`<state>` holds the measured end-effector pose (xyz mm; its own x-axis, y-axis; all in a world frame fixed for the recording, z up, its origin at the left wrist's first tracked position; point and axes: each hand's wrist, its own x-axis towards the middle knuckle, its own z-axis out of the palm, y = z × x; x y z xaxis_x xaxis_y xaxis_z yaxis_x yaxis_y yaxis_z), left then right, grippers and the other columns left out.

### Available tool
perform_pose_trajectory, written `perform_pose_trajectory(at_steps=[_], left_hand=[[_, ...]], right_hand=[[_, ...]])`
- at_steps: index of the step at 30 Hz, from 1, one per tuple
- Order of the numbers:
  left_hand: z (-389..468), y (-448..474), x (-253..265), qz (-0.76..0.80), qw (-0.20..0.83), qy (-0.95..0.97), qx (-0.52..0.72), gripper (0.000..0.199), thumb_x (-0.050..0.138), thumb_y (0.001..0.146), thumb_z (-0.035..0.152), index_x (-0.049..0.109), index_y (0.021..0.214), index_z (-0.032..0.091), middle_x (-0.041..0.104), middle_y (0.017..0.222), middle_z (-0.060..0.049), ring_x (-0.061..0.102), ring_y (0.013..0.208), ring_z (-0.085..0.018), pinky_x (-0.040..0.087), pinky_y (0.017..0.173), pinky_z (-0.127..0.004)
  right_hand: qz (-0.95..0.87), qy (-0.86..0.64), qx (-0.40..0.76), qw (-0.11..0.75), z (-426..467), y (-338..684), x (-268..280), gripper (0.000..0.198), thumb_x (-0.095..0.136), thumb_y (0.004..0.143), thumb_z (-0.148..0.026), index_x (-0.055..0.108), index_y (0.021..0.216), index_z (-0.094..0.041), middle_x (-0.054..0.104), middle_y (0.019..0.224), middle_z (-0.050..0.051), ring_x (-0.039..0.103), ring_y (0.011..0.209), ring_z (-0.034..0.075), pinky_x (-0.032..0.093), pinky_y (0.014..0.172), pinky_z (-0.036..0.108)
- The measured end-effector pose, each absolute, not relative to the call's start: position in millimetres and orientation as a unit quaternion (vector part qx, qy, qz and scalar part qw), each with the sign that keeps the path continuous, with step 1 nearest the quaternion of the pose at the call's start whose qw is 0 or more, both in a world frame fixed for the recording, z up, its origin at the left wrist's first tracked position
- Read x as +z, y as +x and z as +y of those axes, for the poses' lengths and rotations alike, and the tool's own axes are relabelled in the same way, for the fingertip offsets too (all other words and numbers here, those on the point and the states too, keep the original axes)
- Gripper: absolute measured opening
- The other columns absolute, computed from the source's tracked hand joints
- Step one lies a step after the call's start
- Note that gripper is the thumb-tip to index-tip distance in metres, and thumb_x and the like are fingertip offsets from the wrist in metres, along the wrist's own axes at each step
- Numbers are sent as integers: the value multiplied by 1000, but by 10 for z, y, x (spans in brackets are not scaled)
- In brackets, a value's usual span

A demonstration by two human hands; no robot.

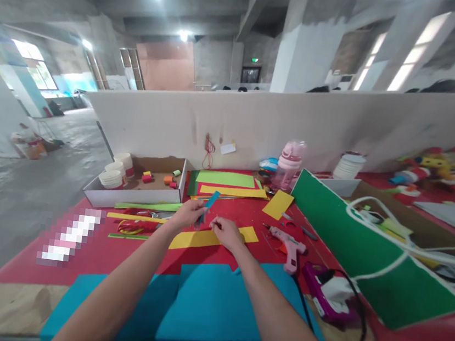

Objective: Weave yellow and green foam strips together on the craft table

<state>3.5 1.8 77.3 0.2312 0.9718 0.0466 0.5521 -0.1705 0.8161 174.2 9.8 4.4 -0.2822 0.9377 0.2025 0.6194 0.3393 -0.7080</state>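
From the head camera, my left hand (187, 214) pinches a narrow blue foam strip (210, 201) between thumb and fingers; the strip rises tilted up and to the right from my fingertips, its lower end hidden in my grip. My right hand (226, 231) sits just beside the left, fingers curled and pressing down on a yellow foam strip (208, 238) that lies flat on the red surface (117, 254) under and between both hands; I cannot tell whether it grips anything small. A pink glue gun (290, 249) lies to the right of my right hand, apart from it. Scissors with red handles (131, 227) lie to the left of my left hand. Blue foam sheets (211, 301) lie below my wrists, nearer to me. A cardboard box (143, 179) stands beyond my left hand.
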Motion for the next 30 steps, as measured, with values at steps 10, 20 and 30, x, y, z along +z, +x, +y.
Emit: perform_pose_trajectory(at_steps=[10, 20, 30], left_hand=[[13, 64, 273, 426, 617, 503, 430, 34, 66, 72, 45, 56, 83, 14, 65, 70, -4, 58, 56, -12, 47, 58, -24], [-926, 160, 830, 392, 554, 685, 264, 25, 67, 75, 39, 67, 79, 15, 64, 70, -4, 57, 57, -13, 46, 56, -23], [-1675, 315, 788, 302, 361, 882, 7, 16, 54, 86, 26, 66, 91, 19, 70, 81, -2, 62, 70, -12, 41, 59, -18]], right_hand=[[-737, -499, 224, 397, 157, 1736, -13, 22, 44, 88, -27, 63, 78, -22, 66, 74, 3, 57, 66, 16, 34, 57, 24], [-708, -508, 282, 400, 224, 1751, -122, 19, 47, 86, -30, 63, 79, -22, 69, 71, 1, 63, 69, 17, 42, 61, 24], [-728, -501, 273, 380, 192, 1756, -110, 19, 47, 86, -28, 63, 79, -21, 70, 73, 1, 64, 68, 16, 42, 59, 22]])
